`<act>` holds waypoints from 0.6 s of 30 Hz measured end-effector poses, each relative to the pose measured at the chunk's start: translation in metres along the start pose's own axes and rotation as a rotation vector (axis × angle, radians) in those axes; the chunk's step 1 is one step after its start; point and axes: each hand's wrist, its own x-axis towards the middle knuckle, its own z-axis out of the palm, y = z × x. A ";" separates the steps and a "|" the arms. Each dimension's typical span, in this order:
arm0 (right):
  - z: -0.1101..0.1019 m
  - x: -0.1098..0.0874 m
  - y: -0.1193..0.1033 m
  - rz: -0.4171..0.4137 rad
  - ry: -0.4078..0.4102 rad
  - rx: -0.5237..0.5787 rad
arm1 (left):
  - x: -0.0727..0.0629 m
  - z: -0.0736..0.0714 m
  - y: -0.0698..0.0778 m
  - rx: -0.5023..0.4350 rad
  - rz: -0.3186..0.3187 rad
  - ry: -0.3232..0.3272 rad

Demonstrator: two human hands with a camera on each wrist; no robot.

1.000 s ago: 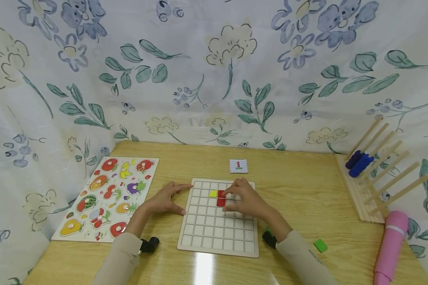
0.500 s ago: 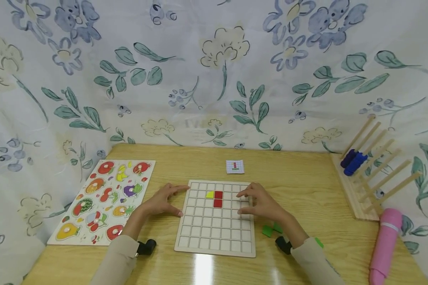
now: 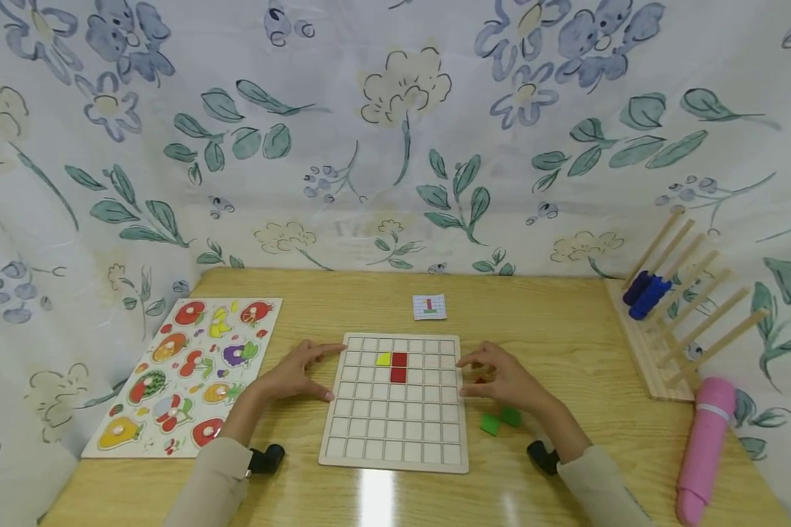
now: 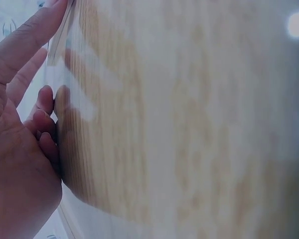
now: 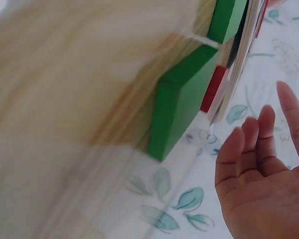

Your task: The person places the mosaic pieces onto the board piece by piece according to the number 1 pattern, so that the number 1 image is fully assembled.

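Note:
A pale wooden grid board (image 3: 395,432) lies in the middle of the table. Two red squares (image 3: 398,359) sit one below the other in its cells, beside a yellow piece (image 3: 384,359). At the board's left edge, the spread index finger and thumb of my left hand (image 3: 293,375) touch or nearly touch the rim. My right hand (image 3: 510,377) hovers by the right edge, thumb and fingers apart, holding nothing. A red piece (image 3: 480,380) shows between them. Near that hand lie green squares (image 3: 490,423), and a thick green block (image 5: 184,99) fills the right wrist view.
Behind the board lies a small gridded picture card (image 3: 429,307). A fruit puzzle board (image 3: 187,373) occupies the left side. On the right stand a wooden peg rack (image 3: 649,359) with blue beads and a pink cylindrical object (image 3: 707,446). Floral cloth (image 3: 395,176) hangs behind the table.
My right hand has drawn back from the red squares to the board's right edge, uncovering green pieces and a red one beside the board. My left hand stays at the left edge.

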 end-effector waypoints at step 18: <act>-0.021 -0.014 0.026 -0.061 -0.026 -0.153 | 0.001 0.000 -0.002 0.000 -0.008 -0.005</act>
